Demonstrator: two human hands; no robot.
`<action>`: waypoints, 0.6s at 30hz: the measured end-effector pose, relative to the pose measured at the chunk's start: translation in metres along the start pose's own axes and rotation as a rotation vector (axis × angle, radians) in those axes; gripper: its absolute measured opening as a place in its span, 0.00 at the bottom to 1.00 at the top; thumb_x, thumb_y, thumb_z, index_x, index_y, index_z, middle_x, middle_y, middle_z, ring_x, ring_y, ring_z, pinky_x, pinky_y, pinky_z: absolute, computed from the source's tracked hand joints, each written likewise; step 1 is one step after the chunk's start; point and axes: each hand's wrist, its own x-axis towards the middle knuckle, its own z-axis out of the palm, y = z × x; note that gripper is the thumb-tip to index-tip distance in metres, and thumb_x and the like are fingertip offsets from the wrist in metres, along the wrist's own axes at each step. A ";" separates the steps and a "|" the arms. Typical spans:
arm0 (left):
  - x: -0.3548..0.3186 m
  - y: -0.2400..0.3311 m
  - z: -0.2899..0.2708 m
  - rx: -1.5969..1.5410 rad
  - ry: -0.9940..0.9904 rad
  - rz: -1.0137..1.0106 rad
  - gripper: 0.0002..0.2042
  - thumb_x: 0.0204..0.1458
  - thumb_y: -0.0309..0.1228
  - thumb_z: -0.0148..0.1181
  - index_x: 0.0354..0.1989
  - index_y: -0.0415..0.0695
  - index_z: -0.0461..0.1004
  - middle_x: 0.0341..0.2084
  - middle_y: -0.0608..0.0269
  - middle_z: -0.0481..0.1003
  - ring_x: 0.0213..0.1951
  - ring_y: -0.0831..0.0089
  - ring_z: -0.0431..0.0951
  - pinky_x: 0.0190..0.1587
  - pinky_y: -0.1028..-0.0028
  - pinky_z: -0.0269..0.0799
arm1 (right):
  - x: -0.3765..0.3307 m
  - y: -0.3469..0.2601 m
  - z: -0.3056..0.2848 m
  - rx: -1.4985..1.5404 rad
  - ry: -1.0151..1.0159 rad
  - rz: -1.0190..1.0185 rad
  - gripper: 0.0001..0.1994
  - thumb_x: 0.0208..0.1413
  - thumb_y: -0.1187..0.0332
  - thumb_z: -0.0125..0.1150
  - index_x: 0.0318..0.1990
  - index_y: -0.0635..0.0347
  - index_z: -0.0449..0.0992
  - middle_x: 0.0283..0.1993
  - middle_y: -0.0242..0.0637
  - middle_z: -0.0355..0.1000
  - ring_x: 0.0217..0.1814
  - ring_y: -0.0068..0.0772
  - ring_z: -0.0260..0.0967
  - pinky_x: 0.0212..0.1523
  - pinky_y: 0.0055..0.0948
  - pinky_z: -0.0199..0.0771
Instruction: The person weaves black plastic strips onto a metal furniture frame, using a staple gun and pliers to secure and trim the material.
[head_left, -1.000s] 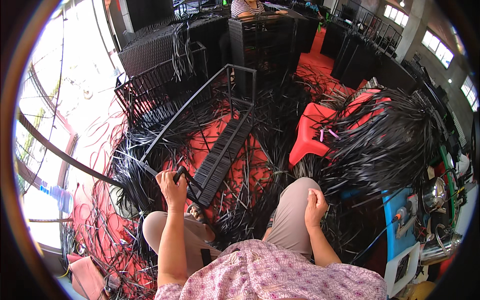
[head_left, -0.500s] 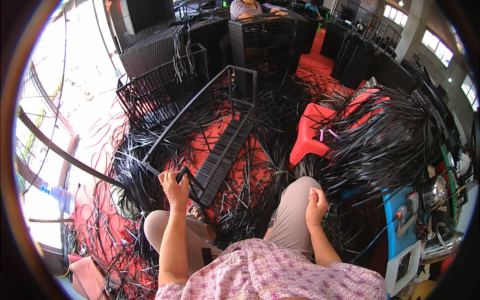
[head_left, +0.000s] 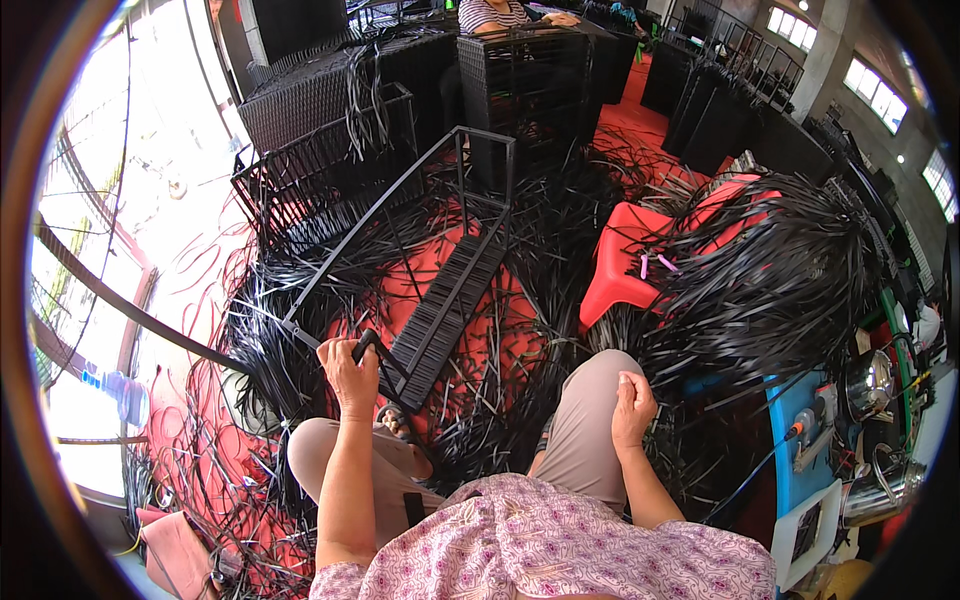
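Note:
A black metal frame [head_left: 372,212] stands tilted on the floor before me, one panel of it woven with black strips [head_left: 447,308]. My left hand [head_left: 350,380] is closed around the near end of the frame, where a short dark bar sticks out past the fingers. Beside my right knee [head_left: 597,395], my right hand [head_left: 633,412] rests with its fingers curled together, and nothing shows in it. Loose flat black strips [head_left: 500,400] lie heaped around the frame and my feet.
To the right, a red plastic chair [head_left: 625,260] carries a large bundle of black strips [head_left: 780,280] and two small pink pieces. A blue surface with tools [head_left: 790,430] stands at far right. Dark woven furniture [head_left: 530,110] lines the back, where another person [head_left: 492,16] sits.
Both of my hands and the frame stay almost where they were. At the back, the other person's arm has shifted slightly.

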 end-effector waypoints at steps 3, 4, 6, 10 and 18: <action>-0.001 0.000 0.001 -0.002 0.004 -0.005 0.08 0.45 0.27 0.64 0.30 0.40 0.71 0.32 0.53 0.72 0.46 0.51 0.70 0.53 0.56 0.65 | -0.001 0.000 -0.001 -0.008 -0.001 0.002 0.09 0.64 0.66 0.58 0.40 0.63 0.79 0.37 0.44 0.79 0.37 0.42 0.76 0.41 0.35 0.74; -0.002 0.000 0.001 -0.002 0.003 -0.007 0.08 0.45 0.27 0.64 0.30 0.40 0.71 0.32 0.53 0.72 0.46 0.51 0.70 0.53 0.56 0.65 | -0.001 0.000 -0.001 -0.010 -0.001 0.003 0.09 0.64 0.66 0.58 0.40 0.63 0.79 0.37 0.44 0.78 0.37 0.43 0.76 0.41 0.35 0.74; -0.003 0.001 0.000 -0.002 0.006 -0.005 0.08 0.45 0.27 0.64 0.30 0.40 0.71 0.32 0.53 0.72 0.45 0.51 0.70 0.54 0.56 0.65 | -0.002 0.000 -0.001 -0.006 -0.001 0.000 0.09 0.64 0.66 0.58 0.40 0.63 0.79 0.37 0.44 0.78 0.37 0.43 0.76 0.40 0.35 0.74; -0.006 0.002 -0.001 -0.005 -0.020 -0.011 0.08 0.45 0.27 0.64 0.30 0.40 0.71 0.32 0.52 0.72 0.45 0.50 0.70 0.53 0.55 0.65 | -0.002 -0.004 -0.001 -0.008 -0.009 0.016 0.09 0.65 0.66 0.58 0.40 0.63 0.80 0.37 0.43 0.78 0.38 0.43 0.77 0.41 0.36 0.75; -0.009 0.001 0.001 -0.002 0.008 -0.002 0.09 0.45 0.26 0.64 0.31 0.40 0.71 0.32 0.52 0.71 0.44 0.50 0.69 0.52 0.55 0.65 | 0.003 -0.010 0.000 -0.020 0.022 -0.073 0.09 0.64 0.66 0.57 0.39 0.63 0.79 0.36 0.43 0.78 0.36 0.42 0.76 0.40 0.36 0.75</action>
